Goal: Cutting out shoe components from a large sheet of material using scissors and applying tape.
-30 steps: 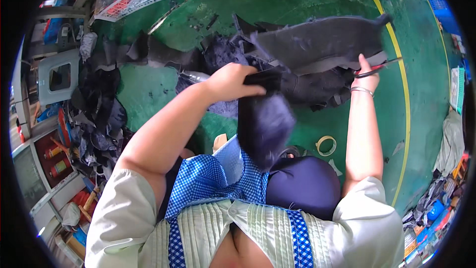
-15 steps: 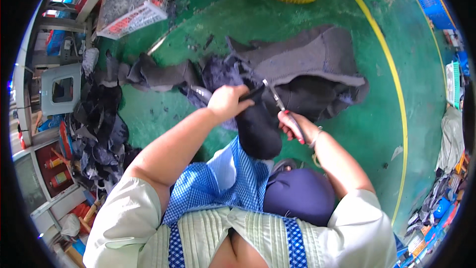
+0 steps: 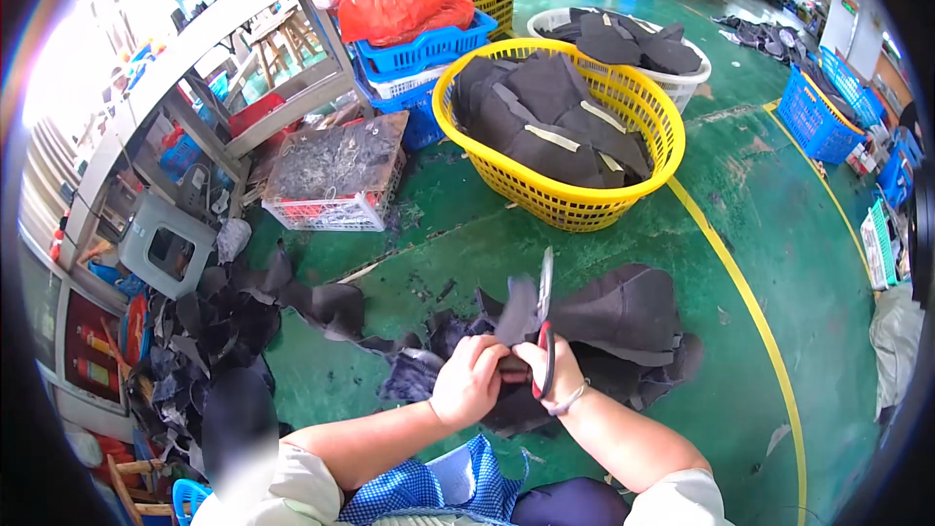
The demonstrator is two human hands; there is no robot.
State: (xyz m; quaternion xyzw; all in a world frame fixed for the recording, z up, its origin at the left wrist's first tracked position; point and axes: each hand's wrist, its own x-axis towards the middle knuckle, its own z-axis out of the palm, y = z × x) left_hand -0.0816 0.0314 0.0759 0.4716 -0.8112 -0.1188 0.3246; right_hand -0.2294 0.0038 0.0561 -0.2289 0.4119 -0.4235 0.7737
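My right hand [image 3: 555, 375] is closed around a pair of scissors [image 3: 544, 317] with red and black handles, their blades pointing up and away from me. Close beside it, my left hand [image 3: 467, 385] has its fingers bent and pinched on a small dark fabric piece [image 3: 519, 310], which is blurred by motion. The fingertips of both hands nearly meet. On the green floor just beyond and under them lies a large dark grey fabric piece [image 3: 623, 317]. A fuzzy blue-black scrap [image 3: 411, 375] is left of my left hand.
A yellow basket [image 3: 560, 197] of dark cut pieces stands ahead, with a white basket [image 3: 690, 83] behind it. At left are a crate [image 3: 326, 212] with a grimy board on top and a heap of scraps [image 3: 219, 317]. A blurred dark shape [image 3: 239, 419] is beside my left sleeve.
The view has tilted up, bringing the baskets ahead into sight. My hands have come together, and the scissors now point upward. The black piece near my lap is gone from there.
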